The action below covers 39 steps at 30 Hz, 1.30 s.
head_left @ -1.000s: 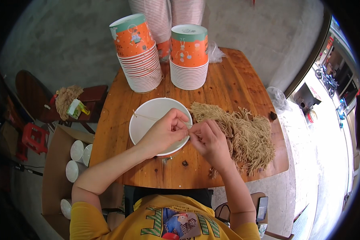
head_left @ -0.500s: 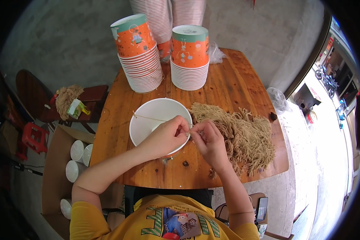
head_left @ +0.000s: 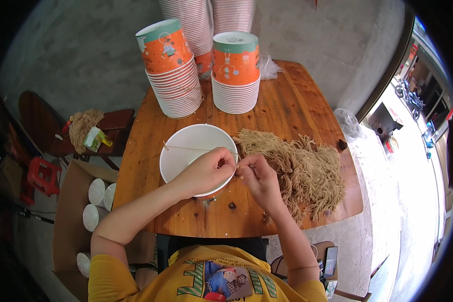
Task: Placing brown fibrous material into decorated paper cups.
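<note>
The left hand and right hand pinch a cord, grip closed, at the right rim of a white tub.

One left hand and one right hand, centre. One wooden table bears one open paper bucket and one tan yarn bundle; another yarn bundle is at left. Two shorter bucket stacks, upper centre; two taller stacks behind. Lower left: four white containers visible in one carton. One red stool, left.
</note>
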Each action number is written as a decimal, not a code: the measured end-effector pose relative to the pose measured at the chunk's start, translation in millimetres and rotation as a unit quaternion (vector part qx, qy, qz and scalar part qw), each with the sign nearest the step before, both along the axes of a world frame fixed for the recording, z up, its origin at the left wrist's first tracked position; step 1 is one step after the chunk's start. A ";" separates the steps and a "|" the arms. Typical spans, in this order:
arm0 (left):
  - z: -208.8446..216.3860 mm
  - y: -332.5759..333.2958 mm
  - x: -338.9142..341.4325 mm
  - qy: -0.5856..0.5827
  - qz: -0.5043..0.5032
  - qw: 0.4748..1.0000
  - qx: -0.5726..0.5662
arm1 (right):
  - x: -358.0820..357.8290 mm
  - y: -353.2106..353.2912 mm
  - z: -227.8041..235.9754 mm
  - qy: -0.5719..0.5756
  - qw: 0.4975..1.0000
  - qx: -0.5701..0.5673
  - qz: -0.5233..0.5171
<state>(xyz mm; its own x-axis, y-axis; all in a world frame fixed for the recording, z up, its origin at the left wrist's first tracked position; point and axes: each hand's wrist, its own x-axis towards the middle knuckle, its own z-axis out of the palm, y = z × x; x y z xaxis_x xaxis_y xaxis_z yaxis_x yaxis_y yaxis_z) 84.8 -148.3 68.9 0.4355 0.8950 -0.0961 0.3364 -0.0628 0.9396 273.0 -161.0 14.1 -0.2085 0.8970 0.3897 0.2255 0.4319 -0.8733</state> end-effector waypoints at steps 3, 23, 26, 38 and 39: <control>0.9 0.1 0.5 -0.014 0.012 1.000 -0.012 | -2.2 0.1 -4.0 0.094 0.993 -0.062 0.021; -3.2 4.1 -2.6 -0.045 0.007 0.999 -0.022 | -12.0 -3.6 7.7 0.097 0.993 -0.060 0.034; -1.0 2.4 -0.2 -0.041 0.007 0.999 -0.007 | -12.6 -2.1 1.9 0.131 0.989 -0.074 0.013; 1.3 1.0 -1.8 0.013 0.022 1.000 0.001 | -3.6 -5.5 12.2 -0.035 0.994 0.084 -0.065; 0.6 1.6 -2.3 0.009 0.020 1.000 0.003 | -3.3 -5.4 12.3 -0.035 0.994 0.084 -0.065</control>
<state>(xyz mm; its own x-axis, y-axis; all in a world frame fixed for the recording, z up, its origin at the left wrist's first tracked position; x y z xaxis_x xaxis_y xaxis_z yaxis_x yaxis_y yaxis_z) 82.5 -146.7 69.4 0.3982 0.9120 -0.0982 0.3554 -0.0547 0.9331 269.7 -166.4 26.4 -0.1278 0.8421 0.5240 0.3466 0.5329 -0.7719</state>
